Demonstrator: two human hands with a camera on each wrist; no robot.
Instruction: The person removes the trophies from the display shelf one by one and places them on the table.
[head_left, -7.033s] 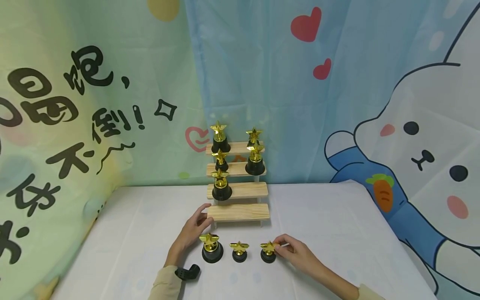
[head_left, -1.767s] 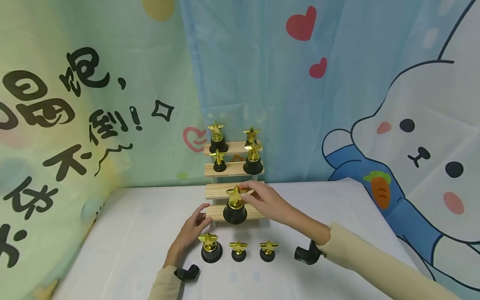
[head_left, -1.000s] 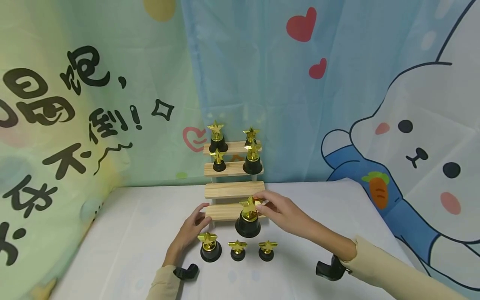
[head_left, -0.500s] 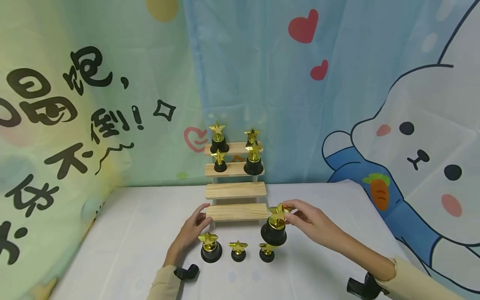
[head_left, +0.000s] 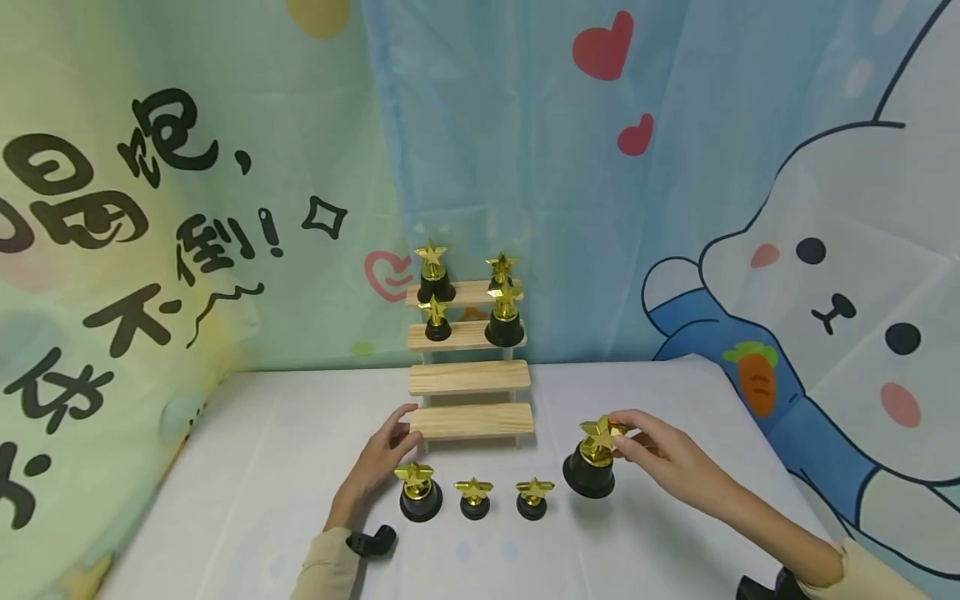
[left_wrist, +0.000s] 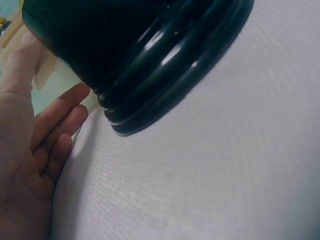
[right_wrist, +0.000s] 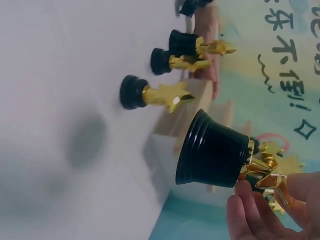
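Note:
My right hand point(head_left: 667, 454) pinches the gold star of a large star trophy point(head_left: 589, 473), holding it above the white tabletop, right of the stand. Its black base point(right_wrist: 215, 150) hangs free in the right wrist view. My left hand point(head_left: 378, 454) rests against the left end of the lowest step point(head_left: 472, 422) of a wooden tiered stand, fingers loosely extended. Before the stand, a large trophy point(head_left: 421, 497) and two small trophies, one in the middle point(head_left: 474, 502) and one at right point(head_left: 532, 503), stand in a row. The large one's black base point(left_wrist: 135, 55) fills much of the left wrist view.
The stand's top step bears a large trophy point(head_left: 435, 283) and a partly hidden smaller trophy point(head_left: 501, 265). Below them, the second step bears a small trophy point(head_left: 437, 323) and a large trophy point(head_left: 505, 323). A printed cloth backdrop point(head_left: 480, 167) hangs behind the table.
The large trophy, earlier on the left of the third step, is off the stand. My right hand has carried it rightward and toward me, past the row. My left hand has stayed put.

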